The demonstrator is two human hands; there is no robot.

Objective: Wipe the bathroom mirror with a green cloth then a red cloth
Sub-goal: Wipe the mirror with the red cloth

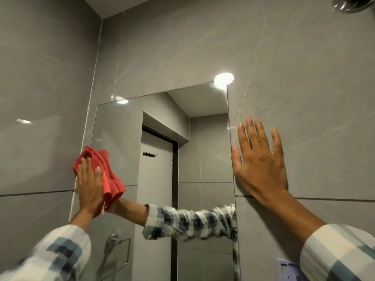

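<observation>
A frameless rectangular mirror (205, 151) hangs on the grey tiled wall. My left hand (89, 187) presses a crumpled red cloth (107, 175) flat against the mirror's left edge, about halfway up. My right hand (259, 161) lies flat and spread on the tiles just right of the mirror's right edge, holding nothing. The mirror reflects my checked sleeve, a white door and a hook rail. No green cloth is in view.
Grey tiled walls (304, 78) meet in a corner at the left. A chrome shower head (353, 5) hangs at the top right. A chrome towel ring shows reflected low in the mirror (115, 242). A pale purple box (288, 268) sits at the bottom right.
</observation>
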